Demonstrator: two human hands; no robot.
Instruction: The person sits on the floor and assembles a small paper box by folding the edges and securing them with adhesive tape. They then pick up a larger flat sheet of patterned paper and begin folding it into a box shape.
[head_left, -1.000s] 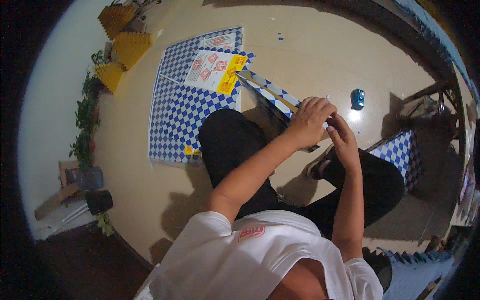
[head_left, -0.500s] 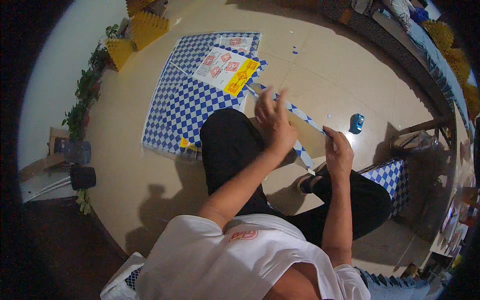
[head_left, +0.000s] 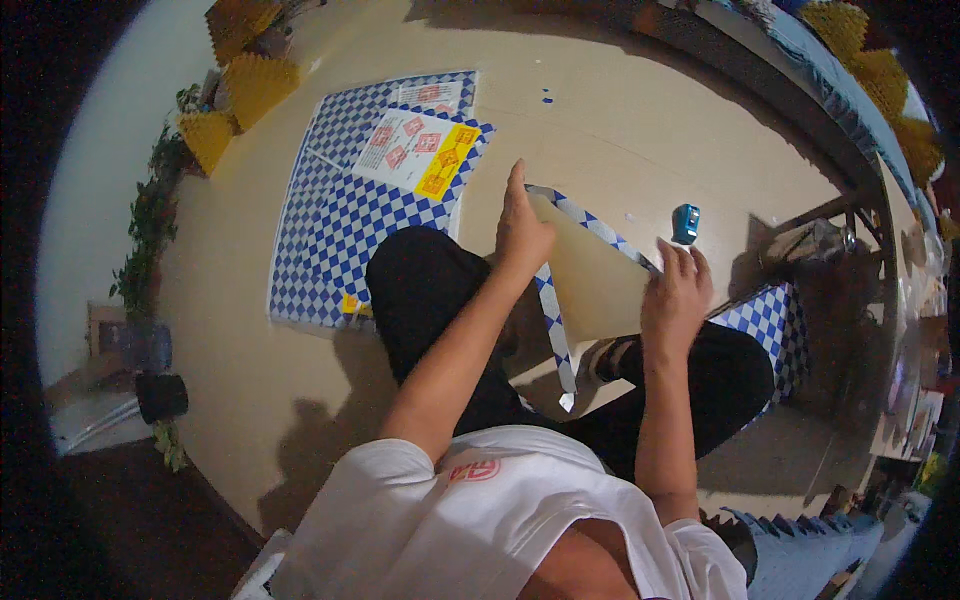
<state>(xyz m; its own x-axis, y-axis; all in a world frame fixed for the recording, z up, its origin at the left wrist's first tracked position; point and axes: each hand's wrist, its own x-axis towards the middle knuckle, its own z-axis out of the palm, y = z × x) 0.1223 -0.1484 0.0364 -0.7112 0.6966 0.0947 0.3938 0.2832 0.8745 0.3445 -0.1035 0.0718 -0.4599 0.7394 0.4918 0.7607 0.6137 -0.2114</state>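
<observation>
A narrow strip of blue-and-white checked sheet (head_left: 592,226) stretches slantwise between my hands, above the floor. My left hand (head_left: 525,228) is closed on its upper left part, one finger pointing up. At the strip's other end, the fingers of my right hand (head_left: 677,295) pinch it. Below my left hand a second length of checked strip (head_left: 552,320) hangs toward my shoe and ends in a pale tip; whether both lengths are one piece is hidden behind the hand. Just beyond my right hand, a small blue box-shaped tool (head_left: 686,224) rests on the floor.
Checked sheets (head_left: 330,235) lie flat at the left, topped by a white and yellow printed panel (head_left: 415,155). Another checked piece (head_left: 765,320) leans by a wooden frame (head_left: 850,215) at the right. Plants (head_left: 150,225) line the left wall.
My left hand has stopped its blurred motion and now grips the strip. The lower length hangs more steeply. The whole view has shifted a little, moving the floor things left.
</observation>
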